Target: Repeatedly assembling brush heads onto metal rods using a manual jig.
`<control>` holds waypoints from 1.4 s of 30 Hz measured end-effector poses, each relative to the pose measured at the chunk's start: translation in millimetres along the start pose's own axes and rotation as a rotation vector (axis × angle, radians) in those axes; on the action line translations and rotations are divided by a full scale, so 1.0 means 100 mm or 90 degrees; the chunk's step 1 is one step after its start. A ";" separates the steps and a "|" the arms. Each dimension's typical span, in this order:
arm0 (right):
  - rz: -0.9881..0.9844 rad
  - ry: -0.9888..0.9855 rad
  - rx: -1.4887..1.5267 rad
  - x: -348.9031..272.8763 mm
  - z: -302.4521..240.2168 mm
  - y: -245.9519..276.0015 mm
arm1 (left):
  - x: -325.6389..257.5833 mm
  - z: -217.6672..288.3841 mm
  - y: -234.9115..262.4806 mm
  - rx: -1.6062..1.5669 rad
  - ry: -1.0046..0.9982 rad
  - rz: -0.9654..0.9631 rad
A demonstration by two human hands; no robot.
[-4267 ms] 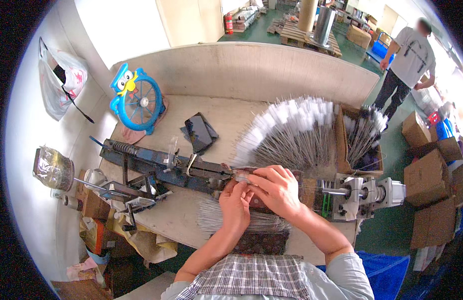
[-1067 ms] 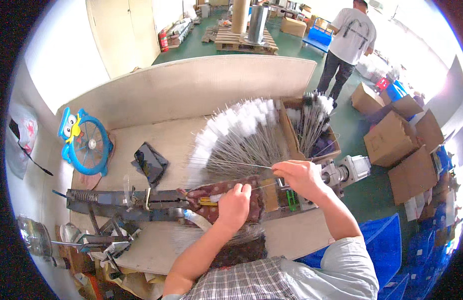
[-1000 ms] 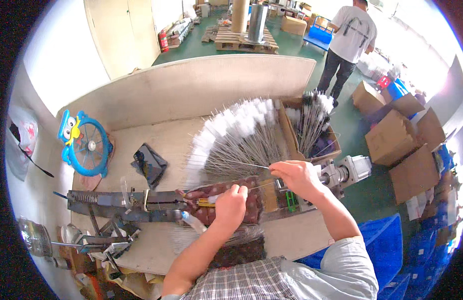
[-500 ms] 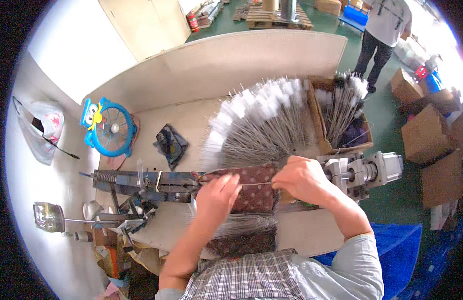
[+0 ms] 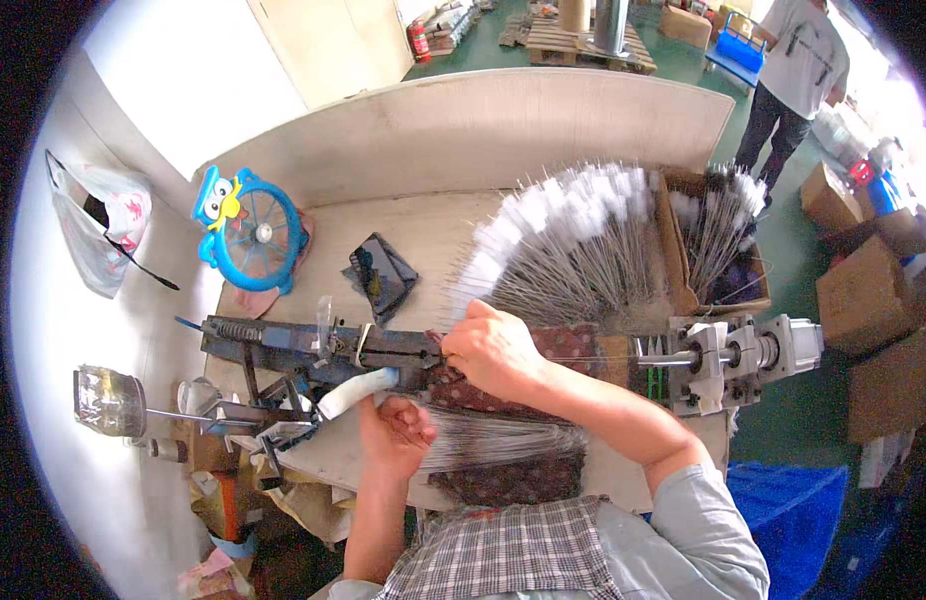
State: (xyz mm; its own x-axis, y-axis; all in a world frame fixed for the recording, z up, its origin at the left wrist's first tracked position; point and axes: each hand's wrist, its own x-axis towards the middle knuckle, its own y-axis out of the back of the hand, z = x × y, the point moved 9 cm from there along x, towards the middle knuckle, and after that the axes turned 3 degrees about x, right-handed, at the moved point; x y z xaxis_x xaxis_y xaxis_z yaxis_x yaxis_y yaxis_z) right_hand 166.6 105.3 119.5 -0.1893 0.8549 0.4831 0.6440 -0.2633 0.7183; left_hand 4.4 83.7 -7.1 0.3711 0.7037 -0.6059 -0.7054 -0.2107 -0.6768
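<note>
Wires are being handled at a cluttered table (image 5: 423, 225). The right hand (image 5: 493, 348) is laid, fingers curled, over the long dark metal jig (image 5: 323, 345) that runs across the table, at the spot where the jig meets a patterned brown cloth (image 5: 573, 345); whether anything is pinched under the fingers cannot be told. The left hand (image 5: 395, 432) is held lower, near the table's front edge, with its fingers closed loosely on the end of a bundle of thin grey wires (image 5: 498, 440) that lies flat and reaches to the right under the right forearm. Just above that hand a white-wrapped lever handle (image 5: 358, 392) is seen sticking out of the jig.

Behind the right hand a fan of white-tipped wire brushes (image 5: 573, 250) is spread on the table, and more of them are stood in a cardboard box (image 5: 718, 240) to the right. A small motor unit (image 5: 753, 355) is fixed at the jig's right end. A blue toy-like fan (image 5: 248, 235) and a dark folded pouch (image 5: 381, 275) lie at the far left, a glass jar (image 5: 108, 400) at the near left. Another person (image 5: 798, 75) is seen standing well apart on the green floor.
</note>
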 end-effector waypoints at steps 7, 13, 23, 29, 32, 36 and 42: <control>-0.028 -0.010 -0.046 0.04 -0.05 -0.02 | 0.22 0.01 -0.22 0.980 -0.302 0.056; 0.006 0.010 -0.017 -0.06 -0.16 0.24 | 0.25 -0.10 -0.34 0.769 -0.337 -0.037; -0.088 0.030 0.043 -0.68 0.00 -0.14 | 0.26 -0.22 -0.37 0.737 -0.284 -0.048; -0.176 -0.113 -0.023 -0.68 0.36 -0.42 | 0.16 0.12 -0.10 1.024 -0.318 0.045; -0.176 -0.090 -0.033 -0.74 0.37 -0.39 | 0.13 0.52 0.61 0.518 -0.277 0.124; -0.232 -0.151 -0.026 -0.75 0.31 -0.31 | -0.03 0.88 1.34 0.107 -0.207 0.161; -0.301 -0.075 -0.015 -0.81 0.11 -0.18 | -0.02 1.00 1.51 0.040 -0.225 0.179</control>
State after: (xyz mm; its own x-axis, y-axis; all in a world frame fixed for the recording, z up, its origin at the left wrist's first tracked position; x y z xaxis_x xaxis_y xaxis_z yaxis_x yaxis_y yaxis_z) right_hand 178.7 46.1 61.7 -0.3708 0.9278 0.0424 0.4911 0.1571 0.8568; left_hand -163.3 118.1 -66.7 -0.0610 0.8160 -0.5749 -0.7882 -0.3928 -0.4738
